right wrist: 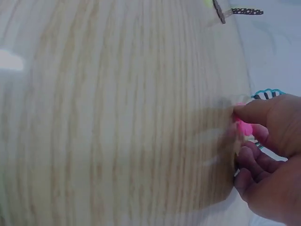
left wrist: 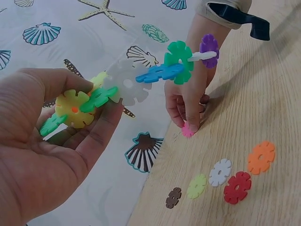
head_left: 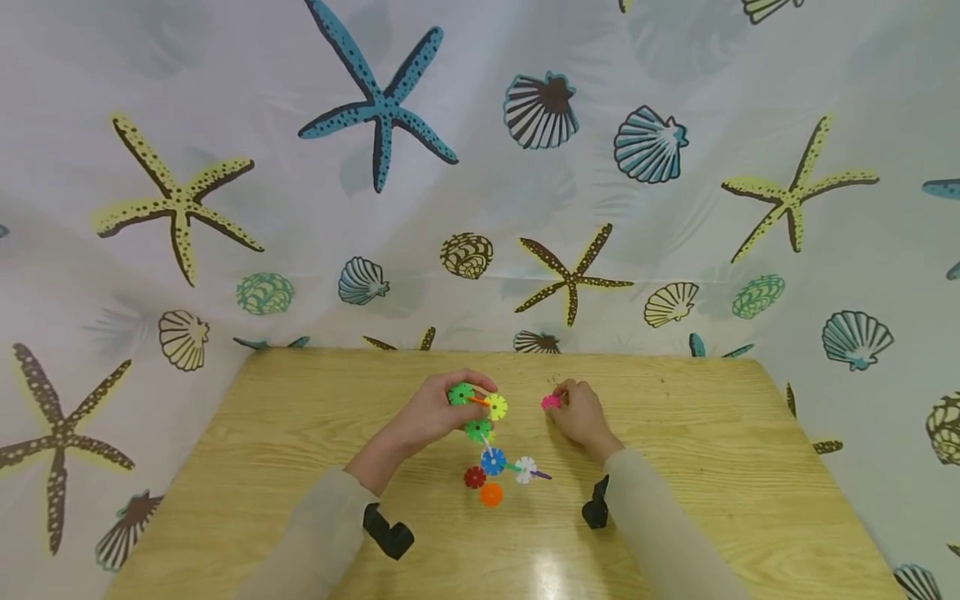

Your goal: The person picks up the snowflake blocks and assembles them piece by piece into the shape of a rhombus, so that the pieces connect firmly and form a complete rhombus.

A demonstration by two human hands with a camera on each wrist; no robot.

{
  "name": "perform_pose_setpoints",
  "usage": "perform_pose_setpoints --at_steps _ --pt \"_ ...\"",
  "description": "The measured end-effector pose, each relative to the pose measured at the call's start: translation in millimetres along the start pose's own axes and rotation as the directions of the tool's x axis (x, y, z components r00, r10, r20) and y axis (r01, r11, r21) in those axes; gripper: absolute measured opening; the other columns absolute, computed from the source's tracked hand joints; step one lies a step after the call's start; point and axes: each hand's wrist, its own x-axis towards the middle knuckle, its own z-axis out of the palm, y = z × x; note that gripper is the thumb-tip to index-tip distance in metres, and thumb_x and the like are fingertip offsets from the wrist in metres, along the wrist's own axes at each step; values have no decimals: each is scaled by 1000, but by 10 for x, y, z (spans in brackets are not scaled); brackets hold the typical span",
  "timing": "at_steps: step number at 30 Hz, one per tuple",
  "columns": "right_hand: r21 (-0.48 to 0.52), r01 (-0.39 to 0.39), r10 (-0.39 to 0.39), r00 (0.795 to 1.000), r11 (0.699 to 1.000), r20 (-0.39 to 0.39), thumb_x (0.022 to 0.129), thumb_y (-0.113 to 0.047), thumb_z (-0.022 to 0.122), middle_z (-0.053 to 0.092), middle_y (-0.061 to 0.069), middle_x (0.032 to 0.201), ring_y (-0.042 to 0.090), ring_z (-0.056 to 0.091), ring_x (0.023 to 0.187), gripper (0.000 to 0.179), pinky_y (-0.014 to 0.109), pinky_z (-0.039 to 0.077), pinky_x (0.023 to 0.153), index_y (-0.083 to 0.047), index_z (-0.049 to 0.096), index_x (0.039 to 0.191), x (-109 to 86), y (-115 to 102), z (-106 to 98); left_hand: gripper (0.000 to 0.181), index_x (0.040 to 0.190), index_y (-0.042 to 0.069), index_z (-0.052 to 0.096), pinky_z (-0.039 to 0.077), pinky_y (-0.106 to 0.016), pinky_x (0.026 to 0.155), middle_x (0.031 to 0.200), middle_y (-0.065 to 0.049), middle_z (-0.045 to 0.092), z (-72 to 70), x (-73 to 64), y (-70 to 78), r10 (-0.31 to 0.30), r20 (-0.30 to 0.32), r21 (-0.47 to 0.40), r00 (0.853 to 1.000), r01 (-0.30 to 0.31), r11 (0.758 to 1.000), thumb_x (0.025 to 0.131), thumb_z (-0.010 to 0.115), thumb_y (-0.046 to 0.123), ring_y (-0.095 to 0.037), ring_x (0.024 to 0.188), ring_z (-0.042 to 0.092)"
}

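Note:
My left hand [head_left: 429,410] holds a chain of flower-shaped plastic discs slotted into one another. In the left wrist view the thumb and fingers pinch its near end, around a yellow disc [left wrist: 69,113] and green ones. From there the chain reaches out through a translucent white disc [left wrist: 128,84], a blue disc [left wrist: 162,72], a green disc [left wrist: 178,56] and a purple disc [left wrist: 209,47]. My right hand [head_left: 585,415] is down at the tabletop, its thumb and fingertips pinching a pink flower disc [head_left: 551,402], partly covered by the fingers.
Loose flower discs lie on the wooden table [head_left: 300,500]: a red one [left wrist: 237,187], an orange one [left wrist: 261,157], a white one [left wrist: 220,172], a yellow-green one [left wrist: 196,186] and a brown one [left wrist: 173,197]. A patterned curtain [head_left: 465,183] hangs behind the table's back edge.

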Motion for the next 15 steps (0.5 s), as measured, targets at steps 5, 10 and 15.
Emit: perform_pose_setpoints --at_steps 5,10,15 --pt "99 16 -14 1000 995 -22 91 1 72 71 17 95 27 67 87 19 41 58 80 3 65 109 -99 -60 -80 32 130 6 68 64 -31 77 110 -16 72 3 -1 -4 -20 -21 -9 1000 20 1000 98 71 7 -16 83 72" --pt "211 62 -60 998 975 -15 95 1 72 76 16 99 29 74 89 17 34 63 77 2 71 112 -233 -272 -209 32 130 6 68 62 -29 76 119 -18 70 10 15 -28 -28 -66 -32 997 26 999 97 70 6 -15 81 70" --pt "338 92 -98 995 937 1 97 -2 72 76 17 99 36 74 85 15 21 58 66 2 71 112 -367 -496 -339 32 129 4 68 61 -26 73 109 -14 71 16 39 -40 -32 -92 -72 995 26 997 98 68 3 -15 80 70"
